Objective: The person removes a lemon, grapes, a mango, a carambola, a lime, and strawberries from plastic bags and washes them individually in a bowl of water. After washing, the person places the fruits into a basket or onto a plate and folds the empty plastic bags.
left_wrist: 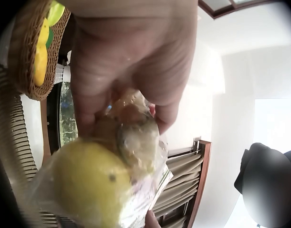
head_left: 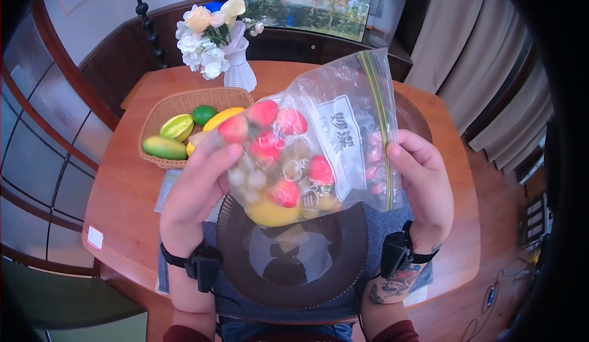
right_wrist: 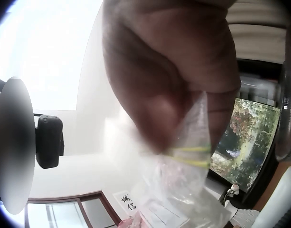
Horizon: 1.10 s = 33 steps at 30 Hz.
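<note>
Both hands hold a clear zip bag point(head_left: 343, 115) up over a dark round plate point(head_left: 245, 280). Inside are several red fruits point(head_left: 265, 113) that look like strawberries, pale round grape-like pieces point(head_left: 248, 179) and a yellow fruit point(head_left: 273, 212). My left hand point(head_left: 195, 179) grips the bag's filled left end, thumb on the front. On the other side, my right hand point(head_left: 423, 173) pinches the edge by the yellow-green zip strip, which runs along the bag's right end. In the left wrist view, the yellow fruit point(left_wrist: 90, 180) hangs in the plastic below the left hand point(left_wrist: 131, 57).
A wicker basket point(head_left: 161, 105) with green and yellow fruits stands left on the wooden table point(head_left: 123, 201). Behind it is a white vase point(head_left: 240, 72) of flowers. Under the plate lies a blue-grey cloth point(head_left: 230, 308). Another brown dish point(head_left: 417, 118) sits behind the bag.
</note>
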### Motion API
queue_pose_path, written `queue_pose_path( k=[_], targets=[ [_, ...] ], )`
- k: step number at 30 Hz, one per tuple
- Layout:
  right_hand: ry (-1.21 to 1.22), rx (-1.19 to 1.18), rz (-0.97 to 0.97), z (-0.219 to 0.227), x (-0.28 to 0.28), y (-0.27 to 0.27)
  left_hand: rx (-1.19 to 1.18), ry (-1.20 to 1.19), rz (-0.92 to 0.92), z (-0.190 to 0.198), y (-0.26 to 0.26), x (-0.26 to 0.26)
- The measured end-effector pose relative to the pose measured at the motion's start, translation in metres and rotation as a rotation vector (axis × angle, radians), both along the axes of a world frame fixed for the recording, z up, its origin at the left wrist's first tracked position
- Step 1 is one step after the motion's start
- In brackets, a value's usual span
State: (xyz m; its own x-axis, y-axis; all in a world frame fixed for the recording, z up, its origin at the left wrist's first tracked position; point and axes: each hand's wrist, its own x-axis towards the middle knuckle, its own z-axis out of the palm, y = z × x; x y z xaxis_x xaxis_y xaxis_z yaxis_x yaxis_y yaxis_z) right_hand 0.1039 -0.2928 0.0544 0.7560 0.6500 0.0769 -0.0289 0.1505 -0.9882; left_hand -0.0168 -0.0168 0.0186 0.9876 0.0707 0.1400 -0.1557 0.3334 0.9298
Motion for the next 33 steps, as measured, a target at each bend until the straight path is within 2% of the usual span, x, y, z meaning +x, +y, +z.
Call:
queue_pose_path(
  k=[2, 3, 5, 7, 9, 12, 14, 15, 17, 19, 21, 25, 27, 30, 32, 33],
  targets=[
    [0.061, 0.059, 0.005, 0.001, -0.001, 0.0, -0.068, 0.024, 0.114, 0.0, -0.004, 0.003],
    [0.097, 0.055, 0.074, 0.004, -0.003, 0.001, -0.064, 0.026, 0.113, -0.002, -0.004, 0.006],
    [0.133, 0.056, 0.141, 0.005, -0.005, 0.002, -0.259, 0.004, 0.184, -0.011, -0.004, 0.014],
    [0.174, 0.091, 0.259, 0.004, -0.006, 0.004, -0.235, 0.013, 0.176, -0.012, -0.007, 0.018],
    [0.195, 0.154, 0.263, 0.002, -0.011, 0.011, -0.214, 0.02, 0.166, -0.014, -0.009, 0.02],
    [0.228, 0.254, 0.304, -0.003, -0.013, 0.014, -0.128, 0.145, 0.13, -0.021, -0.009, 0.021],
    [0.241, 0.391, 0.365, -0.005, -0.018, 0.014, 0.114, 0.243, 0.045, -0.024, -0.01, 0.017],
    [0.238, 0.392, 0.368, -0.006, -0.022, 0.014, 0.115, 0.24, 0.047, -0.018, -0.013, 0.012],
    [0.298, 0.478, 0.373, -0.006, -0.03, 0.014, 0.417, 0.392, 0.022, 0.001, -0.025, -0.001],
    [0.334, 0.513, 0.357, 0.0, -0.04, 0.017, 0.401, 0.364, 0.035, 0.003, -0.032, -0.006],
    [0.349, 0.521, 0.339, 0.002, -0.045, 0.017, 0.619, 0.203, 0.242, 0.003, -0.039, -0.013],
    [0.329, 0.519, 0.33, -0.001, -0.053, 0.016, 0.498, 0.063, 0.36, 0.033, -0.054, -0.037],
    [0.295, 0.549, 0.311, 0.001, -0.058, 0.019, 0.342, 0.105, 0.103, 0.042, -0.055, -0.055],
    [0.266, 0.447, 0.271, 0.008, -0.063, 0.023, 0.278, 0.087, 0.046, 0.041, -0.072, -0.056],
    [0.28, 0.231, 0.428, 0.012, -0.062, 0.025, 0.305, 0.144, 0.02, 0.04, -0.072, -0.054],
    [0.279, 0.232, 0.429, 0.011, -0.064, 0.027, 0.306, 0.143, 0.022, 0.041, -0.073, -0.054]
  ],
)
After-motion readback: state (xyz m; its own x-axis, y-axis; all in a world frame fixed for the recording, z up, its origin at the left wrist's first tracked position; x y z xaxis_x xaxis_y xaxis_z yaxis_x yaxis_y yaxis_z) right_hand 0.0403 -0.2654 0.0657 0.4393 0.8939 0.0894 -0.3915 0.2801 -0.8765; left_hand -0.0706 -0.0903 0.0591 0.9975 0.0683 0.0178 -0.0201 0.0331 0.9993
